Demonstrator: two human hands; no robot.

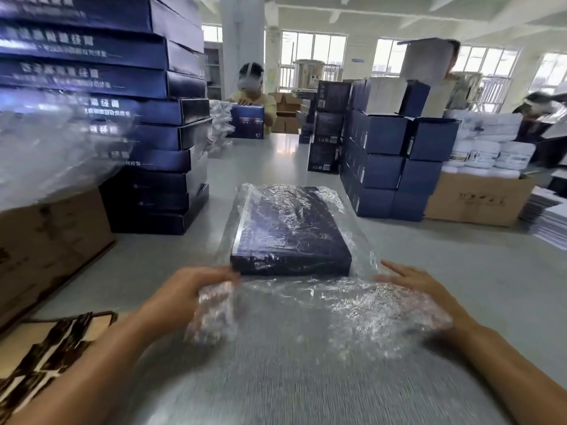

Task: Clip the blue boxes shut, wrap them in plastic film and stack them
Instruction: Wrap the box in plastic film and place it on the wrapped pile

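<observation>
Box (291, 228): blue and flat, it lies on the table (460, 265) in the middle of the head view, at 12 o'clock from the hands; wrinkled film (306, 291) covers its top
Film: a loose part runs from the near edge of the box toward 6 o'clock and spreads between the two hands; it is blurred there
Left hand (190, 292): at 7 o'clock from the box, just beside its near left corner; the fingers are curled and grip a bunch of the film
Right hand (420, 289): at 5 o'clock from the box, fingers straight and spread, gripping nothing; film covers the part near the wrist
Stack (153, 133): many flat blue boxes, at 10 o'clock, well apart from the box
Cube boxes (392, 167): blue, piled at 2 o'clock
Carton (46, 240): brown, at 9 o'clock
Person (251, 87): at 12 o'clock, at the far end of the table, hands on a blue box
</observation>
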